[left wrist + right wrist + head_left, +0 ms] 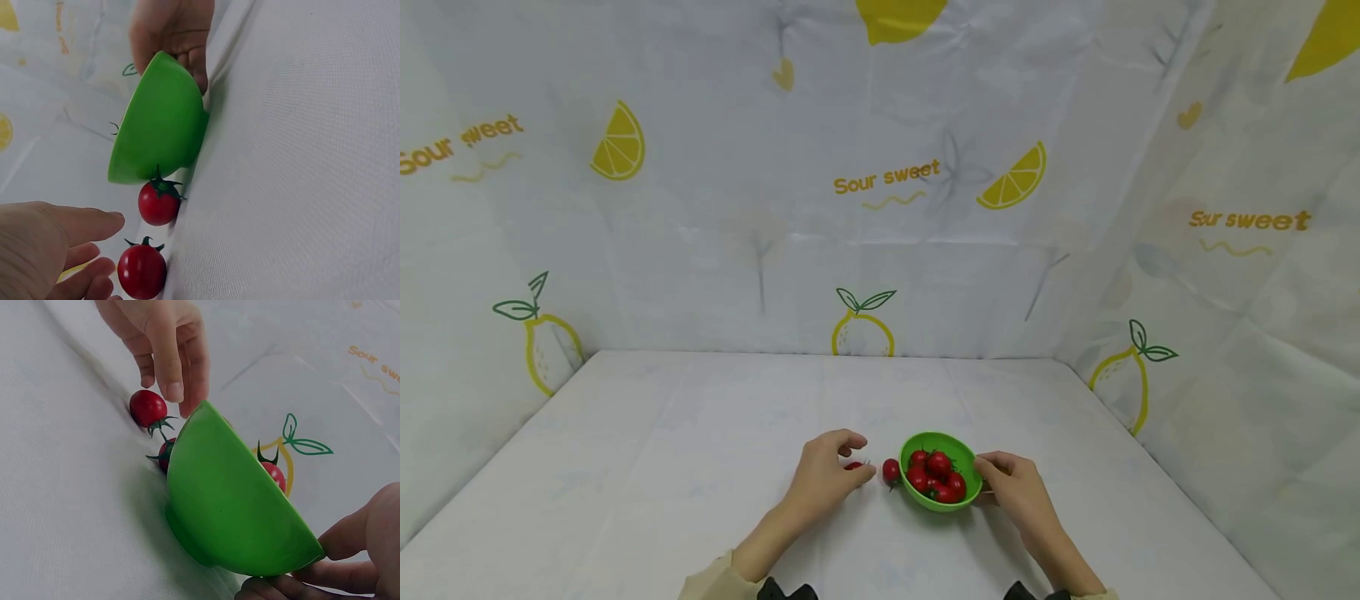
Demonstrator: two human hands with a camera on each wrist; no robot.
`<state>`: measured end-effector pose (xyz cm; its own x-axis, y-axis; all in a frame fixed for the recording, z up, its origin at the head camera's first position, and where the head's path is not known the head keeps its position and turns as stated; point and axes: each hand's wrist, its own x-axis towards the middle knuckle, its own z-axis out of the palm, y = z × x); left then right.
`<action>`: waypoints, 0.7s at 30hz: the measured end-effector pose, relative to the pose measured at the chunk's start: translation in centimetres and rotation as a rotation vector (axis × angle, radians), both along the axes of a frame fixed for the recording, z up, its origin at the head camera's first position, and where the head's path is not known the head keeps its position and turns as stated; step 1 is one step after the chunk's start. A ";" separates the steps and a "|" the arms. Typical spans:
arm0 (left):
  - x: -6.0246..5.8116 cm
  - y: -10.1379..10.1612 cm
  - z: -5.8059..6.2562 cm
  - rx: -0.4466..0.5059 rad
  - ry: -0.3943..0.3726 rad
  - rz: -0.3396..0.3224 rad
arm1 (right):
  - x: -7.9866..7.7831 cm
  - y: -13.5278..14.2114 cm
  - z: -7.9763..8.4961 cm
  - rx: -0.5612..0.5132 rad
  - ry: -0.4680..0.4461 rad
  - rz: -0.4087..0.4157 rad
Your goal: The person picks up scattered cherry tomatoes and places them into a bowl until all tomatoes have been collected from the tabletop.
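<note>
A green bowl (930, 505) holds several red cherry tomatoes (938, 463) with green stems. My right hand (1013, 490) grips its right rim, thumb at the edge and fingers underneath, as the right wrist view shows. The bowl's base rests on the cloth. Beside its left wall lies one cherry tomato (159, 204). Another cherry tomato (142, 271) lies farther left, near the fingers of my left hand (827, 472). That hand hovers low with thumb and fingers parted and holds nothing. In the head view it partly hides this tomato.
A white cloth covers the table (700, 467). Behind it and at the sides hang white sheets (700, 250) printed with lemons and the words "Sour sweet". The table meets the back sheet a short way beyond the bowl.
</note>
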<state>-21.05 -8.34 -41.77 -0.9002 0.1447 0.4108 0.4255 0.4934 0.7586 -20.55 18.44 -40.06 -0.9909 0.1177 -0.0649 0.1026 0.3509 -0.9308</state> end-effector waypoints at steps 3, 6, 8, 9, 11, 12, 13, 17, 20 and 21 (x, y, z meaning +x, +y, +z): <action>-0.1 -0.1 -0.1 -0.007 -0.014 -0.003 | 0.0 0.0 -0.1 0.001 -0.005 -0.007; -0.2 -0.1 -0.2 -0.009 -0.025 -0.008 | 0.0 0.1 -0.2 0.010 -0.012 -0.013; -0.2 -0.2 -0.3 -0.009 -0.034 -0.013 | -0.1 0.1 -0.2 0.010 -0.013 -0.012; -0.2 -0.2 -0.4 -0.008 -0.040 -0.017 | -0.1 0.1 -0.2 0.011 -0.013 -0.009; -0.3 -0.4 -0.5 -0.006 -0.056 -0.029 | -0.1 0.0 -0.2 0.009 -0.015 -0.007; -0.4 -0.5 -0.5 -0.007 -0.063 -0.032 | -0.1 0.0 -0.2 0.009 -0.016 -0.007; -0.4 -0.6 -0.6 -0.008 -0.070 -0.035 | -0.1 0.0 -0.2 0.007 -0.015 -0.005; -0.7 -0.9 -0.8 -0.002 -0.092 -0.051 | -0.1 0.0 -0.1 0.012 -0.019 -0.010; -0.8 -1.0 -0.8 0.001 -0.101 -0.064 | 0.0 0.0 0.0 0.018 -0.015 -0.007; -0.8 -1.1 -0.8 0.001 -0.103 -0.068 | 0.0 0.0 0.0 0.018 -0.015 -0.006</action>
<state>-21.90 -9.41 -42.59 -0.9259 0.2064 0.3163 0.3773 0.4657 0.8005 -20.59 18.40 -40.04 -0.9891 0.1254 -0.0770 0.1184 0.3671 -0.9226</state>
